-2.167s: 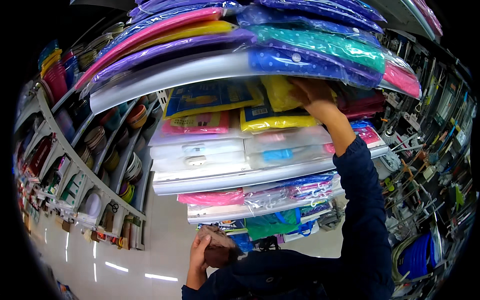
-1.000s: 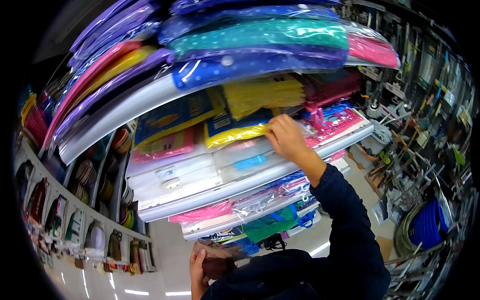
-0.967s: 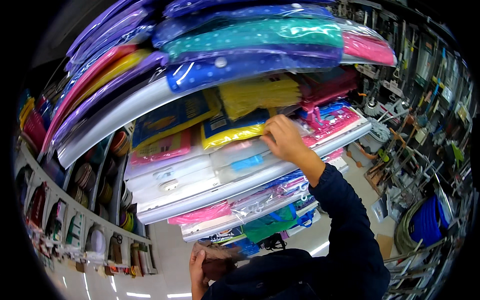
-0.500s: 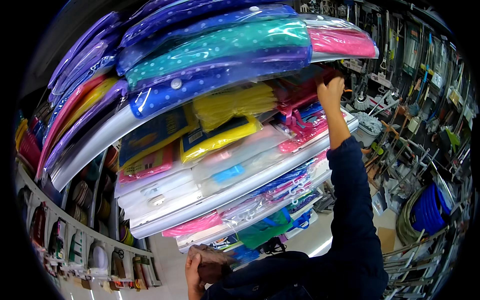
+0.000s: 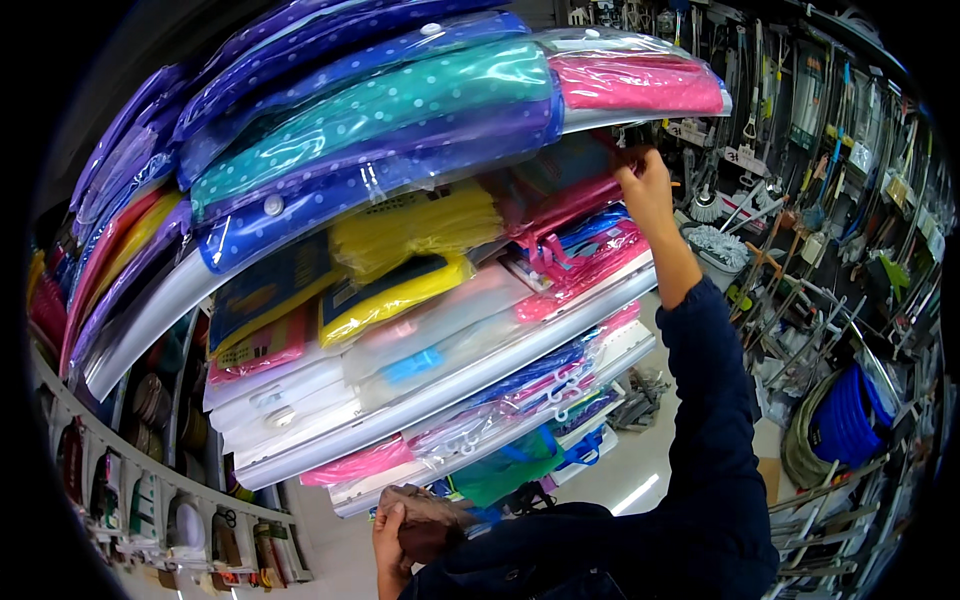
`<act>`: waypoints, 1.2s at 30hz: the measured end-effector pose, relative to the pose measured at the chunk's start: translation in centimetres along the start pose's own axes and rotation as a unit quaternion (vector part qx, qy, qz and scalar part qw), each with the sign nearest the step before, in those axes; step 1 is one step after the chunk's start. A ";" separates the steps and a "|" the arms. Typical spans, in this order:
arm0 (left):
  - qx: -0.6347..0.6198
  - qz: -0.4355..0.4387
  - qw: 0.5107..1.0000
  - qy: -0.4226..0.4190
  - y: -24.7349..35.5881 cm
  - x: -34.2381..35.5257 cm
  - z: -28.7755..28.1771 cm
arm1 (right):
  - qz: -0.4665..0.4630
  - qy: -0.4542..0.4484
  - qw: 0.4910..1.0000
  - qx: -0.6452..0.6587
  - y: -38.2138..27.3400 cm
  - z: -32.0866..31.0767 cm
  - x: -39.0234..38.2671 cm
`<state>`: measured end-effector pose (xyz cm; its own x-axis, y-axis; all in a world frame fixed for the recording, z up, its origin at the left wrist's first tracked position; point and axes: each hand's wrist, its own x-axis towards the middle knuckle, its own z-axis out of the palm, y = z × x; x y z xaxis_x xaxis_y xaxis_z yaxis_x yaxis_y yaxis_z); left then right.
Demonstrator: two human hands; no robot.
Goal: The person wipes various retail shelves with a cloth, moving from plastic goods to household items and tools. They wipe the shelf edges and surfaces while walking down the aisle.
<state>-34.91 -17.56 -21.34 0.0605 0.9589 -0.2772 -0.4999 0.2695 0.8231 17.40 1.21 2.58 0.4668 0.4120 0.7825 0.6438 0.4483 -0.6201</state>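
My right hand [image 5: 648, 195] reaches to the right end of the middle shelf. Its thumb and fingers pinch the edge of a dark red plastic packet [image 5: 570, 185] under the upper shelf. Low in the picture, close to my body, my left hand [image 5: 390, 545] is closed around a crumpled brown item [image 5: 428, 518] with a shiny surface, whose kind I cannot make out. Yellow packets [image 5: 415, 230] lie left of the red one. Below it are pink and blue packets [image 5: 595, 270] with a pink strap on top.
Overhead, the upper shelf holds folded polka-dot plastic packs [image 5: 380, 100] and a pink pack [image 5: 640, 85]. Clear packets [image 5: 440, 330] line the middle shelf's front. Hanging tools and brushes [image 5: 705, 205] crowd the right wall, with a blue coiled hose [image 5: 850, 415] below. Another shelf [image 5: 190, 540] curves along the left.
My view has shifted, so the shelves sit farther left. My right hand has drawn slightly toward me, and more of the red packet shows beside it. My left hand still holds the brown item.
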 end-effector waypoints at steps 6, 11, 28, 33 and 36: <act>0.002 -0.018 1.000 0.011 -1.9 1.1 0.5 | 0.007 -0.013 0.969 0.248 1.2 -0.9 -5.5; 0.014 -0.018 1.000 -0.016 -1.7 1.6 2.2 | 0.003 -0.010 0.958 0.286 1.1 -1.4 -6.3; 0.024 -0.022 0.999 -0.005 -2.3 1.8 2.8 | 0.044 -0.049 0.996 0.062 0.4 -4.0 -2.4; 0.022 -0.015 0.999 0.028 -2.9 1.8 2.3 | 0.079 -0.068 0.975 0.194 2.4 -4.2 -3.1; 0.013 -0.011 1.000 0.025 -2.8 1.5 2.6 | 0.078 -0.069 0.970 0.218 2.4 -4.0 -3.9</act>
<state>-31.21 -16.61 -22.78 0.0280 0.9470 -0.3201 -0.4755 0.2943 0.8290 19.56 -2.49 -1.76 0.4326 0.5914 0.6806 0.2404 0.6518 -0.7192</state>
